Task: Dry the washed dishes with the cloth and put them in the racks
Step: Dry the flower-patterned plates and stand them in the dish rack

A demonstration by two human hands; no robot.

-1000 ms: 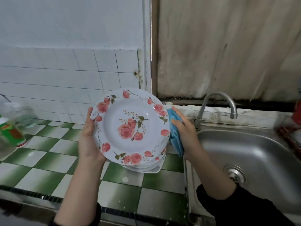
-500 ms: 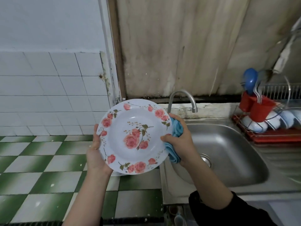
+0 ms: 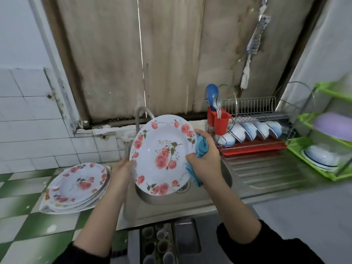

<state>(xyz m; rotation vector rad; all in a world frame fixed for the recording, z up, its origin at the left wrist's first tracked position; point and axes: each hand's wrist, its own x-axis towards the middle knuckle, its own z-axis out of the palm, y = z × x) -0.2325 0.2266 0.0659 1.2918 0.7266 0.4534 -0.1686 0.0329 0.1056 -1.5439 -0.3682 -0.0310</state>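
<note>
A white plate with pink roses (image 3: 162, 155) is held tilted above the sink (image 3: 190, 199), its face towards me. My left hand (image 3: 122, 172) grips its left rim. My right hand (image 3: 206, 161) holds a blue cloth (image 3: 201, 147) bunched against the plate's right rim, thumb on the front. A stack of matching rose plates (image 3: 76, 185) lies on the green and white tiled counter to the left. A metal dish rack (image 3: 253, 128) with several white and blue bowls stands to the right of the sink.
The tap (image 3: 142, 115) rises behind the held plate. A red cutlery holder (image 3: 219, 121) with forks and a blue spoon hangs on the rack's left end. A green plastic shelf rack (image 3: 327, 155) at far right holds a purple lid and white bowls.
The view has swung right. The held plate has come away from the stack, which now lies to its left, and is over the sink. Both hands keep their hold.
</note>
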